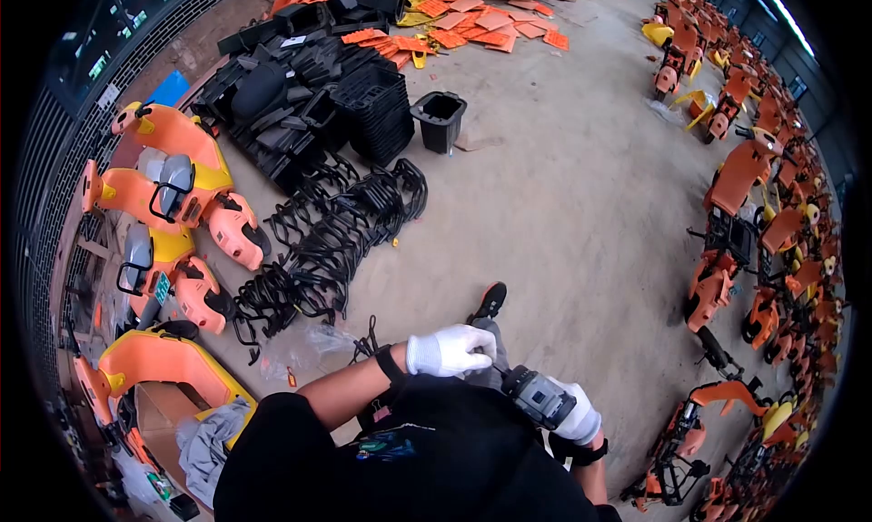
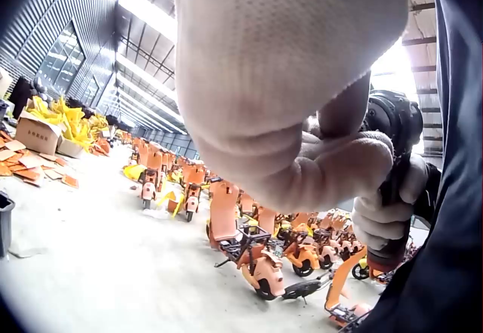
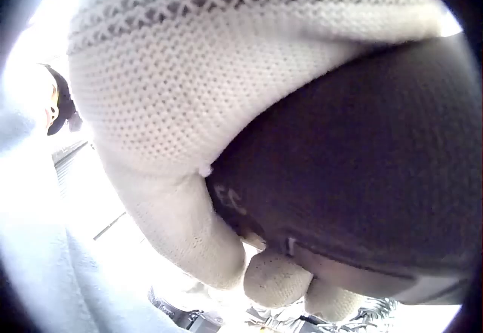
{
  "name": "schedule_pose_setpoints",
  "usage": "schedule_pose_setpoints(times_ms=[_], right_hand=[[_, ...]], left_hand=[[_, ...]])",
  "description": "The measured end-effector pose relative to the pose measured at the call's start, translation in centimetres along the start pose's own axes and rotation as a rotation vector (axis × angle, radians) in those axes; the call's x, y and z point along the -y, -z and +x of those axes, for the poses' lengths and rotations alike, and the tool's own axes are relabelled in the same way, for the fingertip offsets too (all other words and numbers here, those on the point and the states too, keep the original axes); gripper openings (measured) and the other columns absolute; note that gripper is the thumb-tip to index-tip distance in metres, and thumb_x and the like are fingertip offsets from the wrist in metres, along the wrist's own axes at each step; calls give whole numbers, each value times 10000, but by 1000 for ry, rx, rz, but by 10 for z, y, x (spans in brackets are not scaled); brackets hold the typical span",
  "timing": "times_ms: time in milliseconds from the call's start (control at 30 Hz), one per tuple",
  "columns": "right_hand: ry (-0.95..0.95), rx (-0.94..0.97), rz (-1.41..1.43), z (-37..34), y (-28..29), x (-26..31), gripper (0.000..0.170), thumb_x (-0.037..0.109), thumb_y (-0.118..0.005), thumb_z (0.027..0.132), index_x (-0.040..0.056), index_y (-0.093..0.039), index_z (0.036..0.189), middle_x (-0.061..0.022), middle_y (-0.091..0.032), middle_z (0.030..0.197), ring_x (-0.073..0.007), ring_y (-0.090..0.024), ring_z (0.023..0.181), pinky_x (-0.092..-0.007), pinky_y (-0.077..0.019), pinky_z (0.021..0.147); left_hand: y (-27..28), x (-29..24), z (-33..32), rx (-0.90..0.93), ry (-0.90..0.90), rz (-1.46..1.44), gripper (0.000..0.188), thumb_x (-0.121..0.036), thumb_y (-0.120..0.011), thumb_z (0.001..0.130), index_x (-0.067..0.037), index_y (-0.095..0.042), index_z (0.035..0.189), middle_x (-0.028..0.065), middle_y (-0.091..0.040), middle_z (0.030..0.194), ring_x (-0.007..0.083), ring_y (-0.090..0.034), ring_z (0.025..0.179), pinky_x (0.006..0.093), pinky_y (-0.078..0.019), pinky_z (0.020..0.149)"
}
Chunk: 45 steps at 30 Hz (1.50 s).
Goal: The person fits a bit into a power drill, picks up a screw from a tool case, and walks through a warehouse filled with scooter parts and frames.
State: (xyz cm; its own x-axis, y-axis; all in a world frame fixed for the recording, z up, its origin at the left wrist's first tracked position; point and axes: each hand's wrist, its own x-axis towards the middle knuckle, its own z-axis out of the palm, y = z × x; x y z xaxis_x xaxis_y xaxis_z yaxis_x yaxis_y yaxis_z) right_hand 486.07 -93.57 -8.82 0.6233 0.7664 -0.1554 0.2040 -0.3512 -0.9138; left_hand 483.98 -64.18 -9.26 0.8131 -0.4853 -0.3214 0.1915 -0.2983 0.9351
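My right hand (image 1: pixel 579 417), in a white knit glove, grips a dark grey cordless drill (image 1: pixel 538 397) close in front of my torso. The drill's front end points toward the left hand, and a thin dark bit (image 1: pixel 500 371) shows there. In the right wrist view, gloved fingers (image 3: pixel 181 231) wrap around the tool's dark body (image 3: pixel 355 167). My left hand (image 1: pixel 451 351), also gloved in white, has its fingers curled, with their tips right by the bit. I cannot tell whether it holds something small. In the left wrist view its curled fingers (image 2: pixel 332 171) overlap the drill (image 2: pixel 396 125).
Black curved metal bars (image 1: pixel 336 231) lie heaped at left, beside stacked black crates (image 1: pixel 372 113) and a single black bin (image 1: pixel 440 122). Orange scooters (image 1: pixel 738 181) line the right side. More scooter bodies (image 1: pixel 173 358) stand at left. Orange panels (image 1: pixel 490 22) litter the far floor.
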Motion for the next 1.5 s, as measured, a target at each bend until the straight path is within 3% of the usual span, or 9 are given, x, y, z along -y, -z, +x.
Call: schedule_pose_setpoints(times_ms=[367,567,700,733,933,967,1033,1167,1500], right_hand=[[134,239,-138,299,213,4,310,185,-723,683,56,-617,944,-131,-634,670,-373,-611,623,-378,-501,574],[113,309,-175,416,280,-15,309,208,-742,691,57,-623,934,-155,-631,694,-372,-611,635,-378,-503,574],[-18,294,-95,496,318,-22,328,143,-745,671,41,-625,958,-126,-636,683,-324,-627,605,-350,-509,584],[-166,335,-44,513,330,-23,244,93,-731,752,21,-650,971,-89,-668,808,-240,-645,699,-303,-508,674],[211,314,-305,615,381,-19,279,89,-708,723,24,-677,992,-118,-691,907,-261,-669,791,-316,-527,750],[-95,342,-163,626,390,-9,298,85,-711,724,26,-676,1014,-116,-692,925,-259,-672,811,-325,-526,767],[-280,330,-14,650,401,0,339,129,-738,711,12,-666,1021,-118,-691,929,-257,-662,798,-327,-525,773],[-208,291,16,687,423,-25,406,113,-729,630,-6,-639,1008,-128,-652,822,-300,-617,709,-345,-512,717],[-49,68,-25,814,521,-54,434,174,-704,702,53,-616,1109,-148,-673,797,-362,-649,722,-375,-522,676]], left_hand=[[222,-61,150,-293,181,-196,251,-230,-508,970,-4,-617,963,54,-643,760,123,-623,669,261,-515,642],[310,-39,235,-396,86,-286,184,-180,-560,941,0,-596,934,40,-620,719,101,-589,615,255,-487,603],[399,-25,300,-306,-17,-313,144,-149,-574,916,-7,-595,919,39,-619,730,99,-587,631,254,-482,603],[423,-23,316,-262,-28,-279,155,-152,-579,917,2,-596,929,46,-627,735,111,-608,649,259,-494,617],[544,-38,377,-155,-38,-338,157,-149,-594,905,5,-604,936,67,-644,721,136,-624,651,288,-491,625],[556,-38,383,-141,-29,-349,157,-149,-594,905,5,-604,936,67,-644,721,136,-624,651,288,-491,625],[581,-43,399,-174,-61,-308,153,-148,-597,899,3,-608,926,66,-638,723,132,-618,660,288,-487,629],[628,-41,428,-84,-18,-416,144,-143,-582,907,0,-600,911,44,-617,722,121,-593,652,278,-484,629],[767,-61,578,70,66,-266,269,-253,-515,992,-13,-618,926,30,-644,793,103,-607,690,252,-504,638]])
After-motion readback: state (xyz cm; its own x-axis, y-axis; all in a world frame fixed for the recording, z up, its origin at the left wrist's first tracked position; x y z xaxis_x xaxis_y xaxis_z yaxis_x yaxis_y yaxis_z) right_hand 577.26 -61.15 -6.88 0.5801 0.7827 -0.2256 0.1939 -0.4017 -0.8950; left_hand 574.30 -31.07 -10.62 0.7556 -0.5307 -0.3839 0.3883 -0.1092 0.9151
